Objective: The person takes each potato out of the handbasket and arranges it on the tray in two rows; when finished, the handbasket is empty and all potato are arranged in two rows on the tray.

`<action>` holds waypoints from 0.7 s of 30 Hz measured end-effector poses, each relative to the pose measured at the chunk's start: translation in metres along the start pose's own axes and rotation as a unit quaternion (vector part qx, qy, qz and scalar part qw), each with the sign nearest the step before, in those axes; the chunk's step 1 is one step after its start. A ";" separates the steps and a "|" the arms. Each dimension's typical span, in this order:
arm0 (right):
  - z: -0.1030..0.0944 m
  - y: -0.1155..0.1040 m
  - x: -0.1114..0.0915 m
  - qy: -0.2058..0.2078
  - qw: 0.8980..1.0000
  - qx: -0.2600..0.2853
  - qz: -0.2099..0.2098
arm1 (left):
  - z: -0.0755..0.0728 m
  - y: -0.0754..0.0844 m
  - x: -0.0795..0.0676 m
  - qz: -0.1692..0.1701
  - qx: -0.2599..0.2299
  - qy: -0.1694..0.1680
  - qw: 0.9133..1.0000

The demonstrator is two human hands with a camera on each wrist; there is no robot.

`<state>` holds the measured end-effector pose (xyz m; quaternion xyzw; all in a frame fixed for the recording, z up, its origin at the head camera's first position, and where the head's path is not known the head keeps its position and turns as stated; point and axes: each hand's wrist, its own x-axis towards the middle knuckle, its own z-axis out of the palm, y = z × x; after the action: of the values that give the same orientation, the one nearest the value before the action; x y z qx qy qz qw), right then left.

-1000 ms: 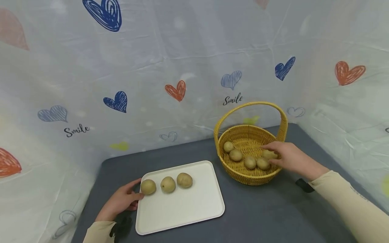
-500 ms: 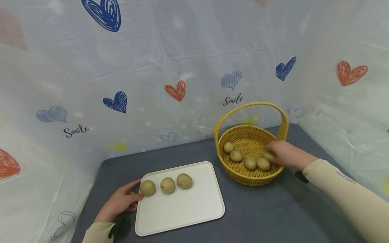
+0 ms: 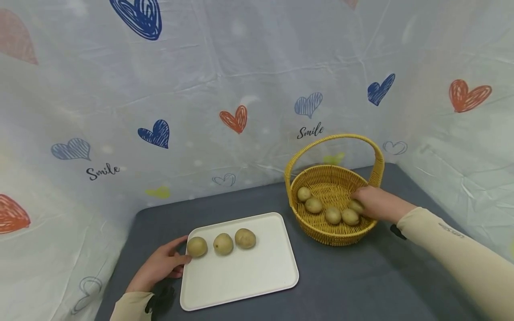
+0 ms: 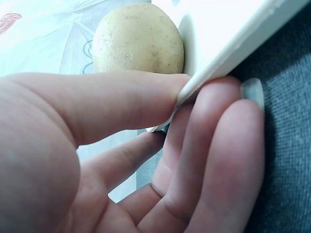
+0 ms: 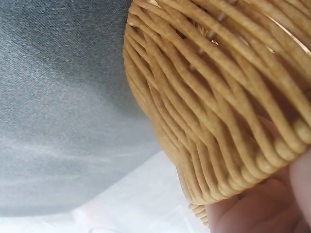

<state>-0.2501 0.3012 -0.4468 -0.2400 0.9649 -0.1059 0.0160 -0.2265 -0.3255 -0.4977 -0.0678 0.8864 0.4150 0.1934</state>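
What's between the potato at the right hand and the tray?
Left of that potato: other potatoes, then the basket's wall. Past the wall, nothing visible blocks the way across the table to the tray.

Fingertips of the right hand (image 3: 379,205) lie hidden from us inside the basket (image 3: 329,236), and we cannot tell whether they grip the partly covered potato (image 3: 356,206). Lettering (image 3: 451,230) on the right sleeve (image 3: 458,252) is too small for us to read; the right-wrist frame crops the basket, and a blue heart (image 3: 146,26) loses its top.
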 end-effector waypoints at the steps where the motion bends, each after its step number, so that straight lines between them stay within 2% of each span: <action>1: 0.000 0.000 0.000 -0.001 1.000 0.002 0.002 | 0.000 0.000 0.000 0.001 -0.002 -0.001 1.000; 14: -0.001 -0.002 -0.003 0.014 1.000 0.014 0.018 | 0.001 0.002 0.000 0.008 -0.002 0.003 1.000; 21: -0.018 -0.012 -0.005 0.043 0.998 0.036 0.030 | 0.001 0.001 -0.001 -0.001 0.001 0.007 1.000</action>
<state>-0.2420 0.2968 -0.4267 -0.2050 0.9671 -0.1501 -0.0138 -0.2252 -0.3246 -0.4969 -0.0716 0.8878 0.4138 0.1881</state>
